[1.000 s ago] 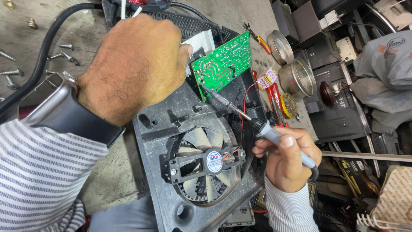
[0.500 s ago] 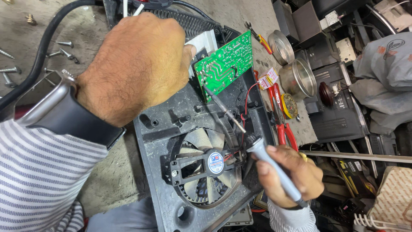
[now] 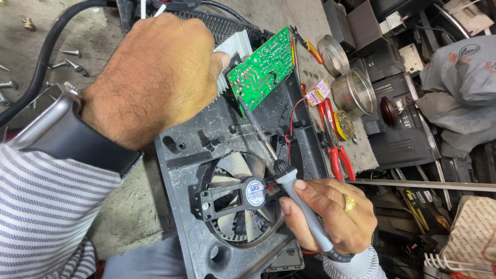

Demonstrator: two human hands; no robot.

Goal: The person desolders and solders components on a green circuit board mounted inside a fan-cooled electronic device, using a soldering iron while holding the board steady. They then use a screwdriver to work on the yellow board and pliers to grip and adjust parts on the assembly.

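My left hand grips a white finned heat sink that carries a green circuit board, tilting the board up over a black plastic appliance base. My right hand holds a grey-handled soldering iron; its metal tip reaches up to the lower left corner of the board. A fan with a round label sits in the base just left of my right hand. Red and black wires run from the board down to the fan.
Red-handled pliers lie right of the base, near two round metal tins and a small yellow tin. Loose screws and a thick black cable lie on the concrete at upper left. Cluttered boxes and parts fill the right.
My right hand moved left and down along the base, and the iron's tip rose to the board's lower corner. My left hand kept the board tilted up.
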